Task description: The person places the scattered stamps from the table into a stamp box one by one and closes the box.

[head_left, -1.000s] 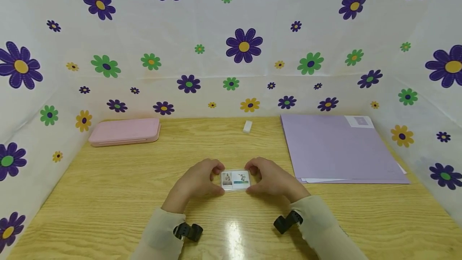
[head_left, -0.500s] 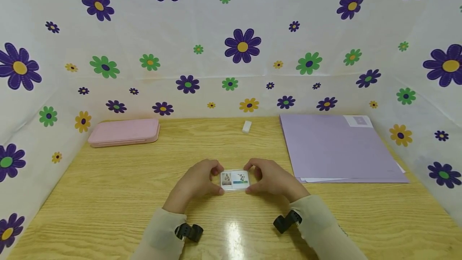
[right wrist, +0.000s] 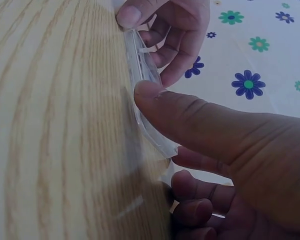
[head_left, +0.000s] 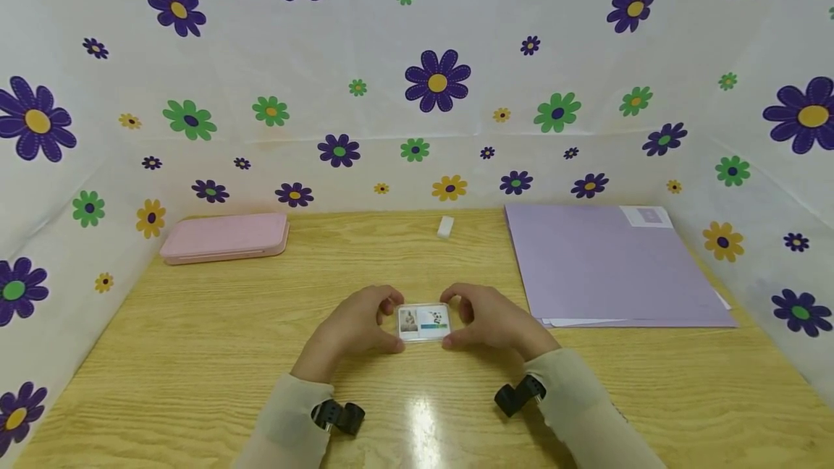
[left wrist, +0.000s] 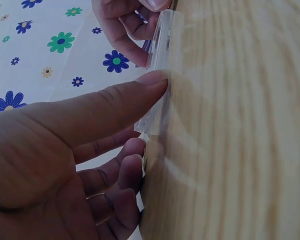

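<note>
A card in a clear plastic sleeve (head_left: 424, 323) lies at the middle of the table, a small photo on its left half and a panda picture on its right. My left hand (head_left: 358, 320) pinches the left end, thumb on the near corner and index finger at the far corner. Mirroring it, my right hand (head_left: 491, 318) grips the right end in the same way. Seen edge-on in the left wrist view, the clear sleeve (left wrist: 162, 37) is close to the tabletop, with the thumb (left wrist: 135, 90) pressed along its near edge. The right wrist view shows the right thumb (right wrist: 175, 107) against that edge too.
A pink pencil case (head_left: 224, 235) sits at the back left of the wooden table (head_left: 163, 353). Behind the card lies a small white eraser (head_left: 446, 227). At the right is a purple folder (head_left: 606, 266) with papers sticking out. A flowered cloth (head_left: 365, 27) encloses the back and sides.
</note>
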`<state>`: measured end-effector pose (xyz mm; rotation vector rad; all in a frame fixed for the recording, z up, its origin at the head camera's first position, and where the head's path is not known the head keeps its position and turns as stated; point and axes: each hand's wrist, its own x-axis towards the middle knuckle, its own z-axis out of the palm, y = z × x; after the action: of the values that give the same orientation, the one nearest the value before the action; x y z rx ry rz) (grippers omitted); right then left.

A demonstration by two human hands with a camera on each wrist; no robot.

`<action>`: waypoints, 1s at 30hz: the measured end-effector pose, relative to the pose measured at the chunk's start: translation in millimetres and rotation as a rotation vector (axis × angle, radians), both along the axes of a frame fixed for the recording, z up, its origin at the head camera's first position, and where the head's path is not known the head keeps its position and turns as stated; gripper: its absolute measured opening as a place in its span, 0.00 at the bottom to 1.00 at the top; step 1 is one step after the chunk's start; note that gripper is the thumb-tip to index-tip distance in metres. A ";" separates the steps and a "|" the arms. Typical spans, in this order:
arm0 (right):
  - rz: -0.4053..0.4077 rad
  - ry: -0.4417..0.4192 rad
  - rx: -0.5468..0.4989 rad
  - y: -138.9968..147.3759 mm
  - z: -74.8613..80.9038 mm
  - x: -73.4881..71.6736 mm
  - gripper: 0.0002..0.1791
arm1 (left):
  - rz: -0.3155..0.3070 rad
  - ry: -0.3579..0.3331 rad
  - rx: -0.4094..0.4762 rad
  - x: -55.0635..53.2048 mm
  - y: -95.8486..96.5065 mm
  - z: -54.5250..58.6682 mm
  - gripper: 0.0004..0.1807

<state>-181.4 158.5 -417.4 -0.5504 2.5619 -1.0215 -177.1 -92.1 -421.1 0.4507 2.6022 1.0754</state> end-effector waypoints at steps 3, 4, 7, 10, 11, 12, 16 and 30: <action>0.000 0.001 0.006 1.5 -0.2 -1.5 0.33 | -0.012 0.002 -0.009 -0.4 -0.3 2.2 0.34; -0.001 0.000 0.006 2.1 0.0 -1.8 0.33 | -0.014 0.000 -0.012 -0.3 -0.2 3.3 0.34; 0.005 -0.006 -0.006 3.6 0.2 -2.6 0.33 | -0.020 0.002 -0.013 0.3 -0.2 6.7 0.34; 0.026 0.008 -0.035 5.0 2.7 -2.5 0.30 | -0.028 0.018 -0.016 1.1 0.2 9.1 0.32; 0.034 0.017 -0.048 5.3 4.1 -2.4 0.29 | -0.031 0.027 -0.017 1.3 0.4 9.7 0.32; 0.043 0.028 -0.060 5.6 5.6 -2.4 0.28 | -0.032 0.035 -0.021 1.4 0.4 9.9 0.31; 0.075 0.080 -0.105 5.2 12.0 -2.1 0.24 | -0.030 0.078 -0.036 3.3 -0.3 11.7 0.28; 0.063 0.290 -0.205 4.4 19.5 12.3 0.23 | -0.135 0.399 0.032 12.1 -10.2 22.2 0.20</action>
<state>-169.1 162.9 -397.9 -0.8868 2.6790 -1.2730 -165.0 -102.3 -399.0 0.9178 2.8392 1.0738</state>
